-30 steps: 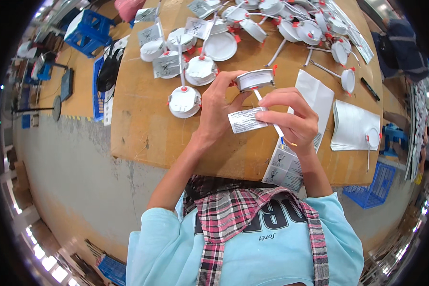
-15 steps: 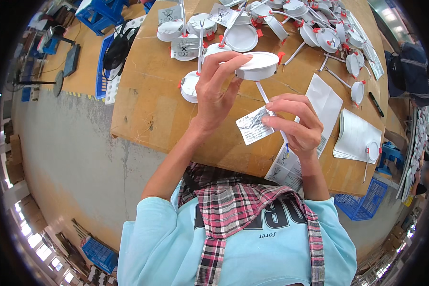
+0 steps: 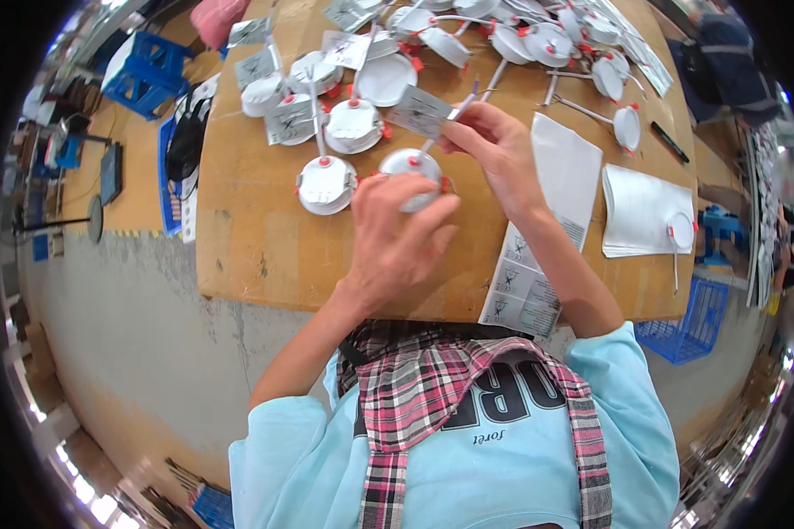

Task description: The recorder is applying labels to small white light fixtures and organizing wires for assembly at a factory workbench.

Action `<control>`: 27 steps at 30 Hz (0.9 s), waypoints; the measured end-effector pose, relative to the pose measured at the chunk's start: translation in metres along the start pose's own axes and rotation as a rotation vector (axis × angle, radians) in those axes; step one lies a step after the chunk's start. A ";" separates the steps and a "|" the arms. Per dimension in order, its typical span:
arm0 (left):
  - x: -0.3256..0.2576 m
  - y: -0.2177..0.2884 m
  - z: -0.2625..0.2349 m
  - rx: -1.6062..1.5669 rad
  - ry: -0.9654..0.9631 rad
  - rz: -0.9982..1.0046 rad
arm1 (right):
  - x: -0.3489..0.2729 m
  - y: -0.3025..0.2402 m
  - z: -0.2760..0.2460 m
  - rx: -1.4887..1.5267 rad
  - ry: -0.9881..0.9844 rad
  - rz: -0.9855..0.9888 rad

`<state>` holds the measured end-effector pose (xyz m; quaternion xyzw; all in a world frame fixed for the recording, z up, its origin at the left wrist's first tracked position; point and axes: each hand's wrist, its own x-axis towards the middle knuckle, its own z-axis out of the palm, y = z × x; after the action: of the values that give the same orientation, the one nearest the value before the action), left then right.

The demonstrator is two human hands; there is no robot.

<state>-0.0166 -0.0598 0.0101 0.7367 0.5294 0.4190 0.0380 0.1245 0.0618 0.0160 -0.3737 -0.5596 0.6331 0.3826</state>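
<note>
A round white downlight (image 3: 408, 162) with red clips is back side up on the table, partly hidden by my left hand (image 3: 399, 231). That hand's bent fingers are apart over the lamp's near side; whether they touch it, I cannot tell. Up and to the right, my right hand (image 3: 492, 148) pinches the lamp's white cable (image 3: 430, 144) close to its wire end. A silvery printed label (image 3: 421, 111) sticks out from the cable beside my right fingertips. Left of this lamp sits another downlight (image 3: 325, 183), its cable standing up.
Several more downlights (image 3: 353, 125) with cables and labels crowd the far side of the table (image 3: 265, 251). A label sheet (image 3: 563, 176), a stack of white sheets (image 3: 635, 212) and a black marker (image 3: 670, 142) lie on the right. One small lamp (image 3: 680, 231) rests on the stack.
The downlight has gone from being held up, white face upward, to back side up on the table. My left hand moved nearer me; my right hand moved away and left with the cable.
</note>
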 end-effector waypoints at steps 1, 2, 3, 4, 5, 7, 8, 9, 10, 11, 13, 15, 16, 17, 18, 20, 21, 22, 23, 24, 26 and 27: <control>0.000 0.002 0.002 0.054 -0.164 0.071 | 0.005 0.001 0.002 0.033 -0.047 0.007; 0.001 0.001 0.006 0.047 -0.167 0.082 | 0.009 0.001 0.002 0.032 -0.035 0.002; 0.002 -0.005 0.011 0.109 -0.201 -0.005 | 0.013 0.001 0.004 0.020 -0.091 -0.004; 0.005 -0.009 0.015 0.173 -0.233 -0.093 | 0.017 0.001 0.004 0.007 -0.147 -0.010; 0.006 -0.014 0.015 0.199 -0.238 -0.134 | 0.020 0.007 0.002 -0.058 -0.128 -0.078; 0.004 -0.027 0.016 0.244 -0.230 -0.121 | 0.016 0.002 -0.005 -0.181 -0.061 -0.157; 0.003 -0.033 0.016 0.293 -0.219 -0.120 | 0.013 -0.002 -0.010 -0.304 -0.004 -0.229; 0.004 -0.035 0.016 0.314 -0.201 -0.116 | 0.007 -0.007 -0.018 -0.306 0.008 -0.229; 0.005 -0.038 0.014 0.307 -0.206 -0.106 | 0.000 -0.014 -0.027 -0.362 0.059 -0.240; 0.007 -0.039 0.013 0.326 -0.197 -0.131 | -0.007 -0.017 -0.037 -0.420 0.111 -0.250; 0.011 -0.041 0.011 0.356 -0.172 -0.177 | -0.019 -0.016 -0.058 -0.548 0.203 -0.323; 0.016 -0.034 0.009 0.295 -0.137 -0.175 | -0.037 -0.014 -0.079 -0.755 0.330 -0.390; 0.019 -0.028 0.009 0.251 -0.094 -0.190 | -0.046 -0.012 -0.090 -0.770 0.355 -0.380; 0.025 -0.020 0.011 0.231 -0.079 -0.126 | -0.055 -0.008 -0.100 -0.873 0.378 -0.391; 0.024 -0.011 0.010 0.224 -0.088 -0.120 | -0.062 -0.004 -0.104 -0.963 0.385 -0.404; 0.022 0.007 0.016 -0.091 -0.245 -0.204 | -0.073 0.000 -0.109 -0.934 0.394 -0.368; 0.022 0.015 0.026 -0.099 -0.256 -0.199 | -0.078 0.002 -0.110 -0.972 0.394 -0.376; 0.022 0.026 0.035 -0.115 -0.327 -0.203 | -0.081 0.003 -0.110 -1.007 0.392 -0.390; 0.022 0.035 0.044 -0.129 -0.398 -0.207 | -0.084 0.006 -0.110 -1.007 0.401 -0.386; 0.025 0.045 0.055 -0.135 -0.405 -0.193 | -0.089 0.010 -0.110 -1.022 0.397 -0.365; 0.031 0.054 0.073 -0.310 -0.485 -0.422 | -0.090 0.020 -0.104 -1.020 0.384 -0.355; 0.033 0.051 0.083 -0.305 -0.484 -0.416 | -0.088 0.025 -0.101 -0.988 0.379 -0.364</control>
<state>0.0794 -0.0232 0.0013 0.6769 0.5751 0.2897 0.3565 0.2513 0.0229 -0.0146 -0.5132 -0.7667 0.1409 0.3592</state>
